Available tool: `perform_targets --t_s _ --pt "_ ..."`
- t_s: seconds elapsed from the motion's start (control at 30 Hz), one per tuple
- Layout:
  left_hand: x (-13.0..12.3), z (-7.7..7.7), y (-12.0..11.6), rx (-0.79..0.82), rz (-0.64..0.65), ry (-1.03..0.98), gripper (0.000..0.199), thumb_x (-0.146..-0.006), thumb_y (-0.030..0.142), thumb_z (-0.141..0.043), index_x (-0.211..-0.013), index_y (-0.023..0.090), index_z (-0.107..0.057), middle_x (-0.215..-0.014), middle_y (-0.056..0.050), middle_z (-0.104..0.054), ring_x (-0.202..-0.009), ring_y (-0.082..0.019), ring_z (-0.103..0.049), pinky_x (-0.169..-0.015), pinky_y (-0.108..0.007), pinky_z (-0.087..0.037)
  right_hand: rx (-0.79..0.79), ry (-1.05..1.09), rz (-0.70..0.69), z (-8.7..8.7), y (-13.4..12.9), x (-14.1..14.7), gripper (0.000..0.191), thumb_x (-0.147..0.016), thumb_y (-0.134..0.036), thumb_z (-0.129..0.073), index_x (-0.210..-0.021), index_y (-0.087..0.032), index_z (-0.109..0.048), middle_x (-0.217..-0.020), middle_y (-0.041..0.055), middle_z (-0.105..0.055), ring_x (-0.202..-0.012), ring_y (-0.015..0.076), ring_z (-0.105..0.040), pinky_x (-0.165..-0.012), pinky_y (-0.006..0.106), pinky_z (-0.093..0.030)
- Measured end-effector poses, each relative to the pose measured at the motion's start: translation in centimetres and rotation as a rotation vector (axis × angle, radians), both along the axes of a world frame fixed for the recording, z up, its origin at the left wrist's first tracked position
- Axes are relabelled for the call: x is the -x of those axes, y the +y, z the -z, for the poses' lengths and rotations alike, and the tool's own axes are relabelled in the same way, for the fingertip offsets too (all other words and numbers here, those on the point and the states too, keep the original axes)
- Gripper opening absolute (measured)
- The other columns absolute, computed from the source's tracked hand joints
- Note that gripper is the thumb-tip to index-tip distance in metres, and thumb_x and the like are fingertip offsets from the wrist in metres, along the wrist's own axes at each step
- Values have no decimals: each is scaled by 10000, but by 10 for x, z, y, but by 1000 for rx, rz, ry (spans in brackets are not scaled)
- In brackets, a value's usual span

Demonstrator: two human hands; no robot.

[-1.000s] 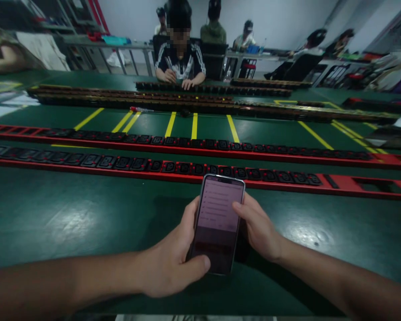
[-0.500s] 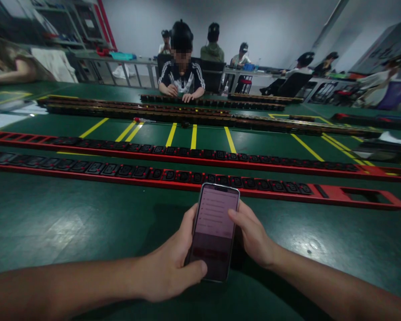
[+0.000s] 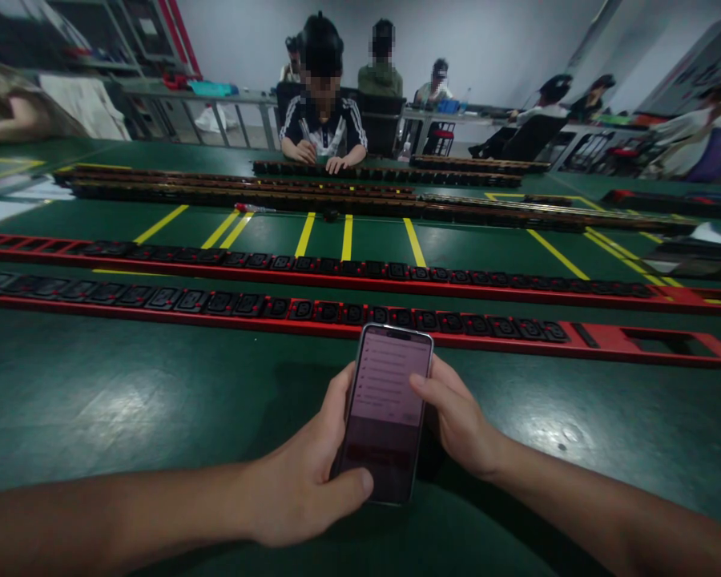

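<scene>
Open tabletop on both sides, barred ahead by strips

Bare green tabletop (image 3: 96, 401) lies wide to the left and right of the phone (image 3: 386, 413). Just beyond the phone, a long red socket strip (image 3: 264, 308) crosses the full width; a second red strip (image 3: 336, 272) lies behind it, with darker strips (image 3: 246, 196) farther back.

Two bare forearms, entering from lower left and lower right of the frame. No sleeve visible on either, up to the frame edge. Left hand (image 3: 304, 489) and right hand (image 3: 460, 425) ungloved; no watch, ring or band on wrists or visible fingers.
</scene>
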State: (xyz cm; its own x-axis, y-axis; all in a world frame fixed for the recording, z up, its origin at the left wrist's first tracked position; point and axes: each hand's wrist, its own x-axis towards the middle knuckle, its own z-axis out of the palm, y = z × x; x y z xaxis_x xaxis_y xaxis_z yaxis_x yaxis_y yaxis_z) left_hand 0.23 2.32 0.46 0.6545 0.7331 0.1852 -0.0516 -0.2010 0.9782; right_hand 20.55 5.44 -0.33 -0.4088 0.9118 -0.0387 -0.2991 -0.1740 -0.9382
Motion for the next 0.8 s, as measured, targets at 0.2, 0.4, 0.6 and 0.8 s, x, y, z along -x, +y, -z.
perform_targets --t_s 0.2,0.4,0.6,0.8 --pt "1 1 0 -5 -11 10 821 -937 399 -528 -1533 198 0 -1425 -178 -368 -1226 -316 -435 -1098 -561 -331 -13 13 -4 2 0 0 335 -912 -342 -581 -1223 -215 -592 -1231 73 -658 -1120 231 -617 -980 426 -480" --pt "0 1 -1 8 -16 10 834 -933 393 -533 -1534 183 6 -1442 -175 -352 -1299 -337 -366 -1127 -582 -280 -5 -9 23 5 0 -1 342 -917 -362 -570 -1224 -211 -595 -1201 78 -671 -1114 239 -619 -961 429 -492" --pt "0 1 0 9 6 5 799 -952 371 -502 -1528 183 17 -1474 -185 -309 -1330 -332 -340 -1136 -575 -266 -15 -13 23 3 1 -1 339 -916 -367 -570 -1215 -210 -599 -1204 78 -670 -1123 241 -617 -967 429 -491" --pt "0 2 -1 17 3 0 825 -941 359 -523 -1536 193 24 -1484 -172 -312 -1336 -341 -335 -1139 -580 -269 -54 5 -19 3 2 -1 350 -885 -293 -590 -1227 -220 -586 -1224 67 -660 -1135 239 -611 -984 449 -485"
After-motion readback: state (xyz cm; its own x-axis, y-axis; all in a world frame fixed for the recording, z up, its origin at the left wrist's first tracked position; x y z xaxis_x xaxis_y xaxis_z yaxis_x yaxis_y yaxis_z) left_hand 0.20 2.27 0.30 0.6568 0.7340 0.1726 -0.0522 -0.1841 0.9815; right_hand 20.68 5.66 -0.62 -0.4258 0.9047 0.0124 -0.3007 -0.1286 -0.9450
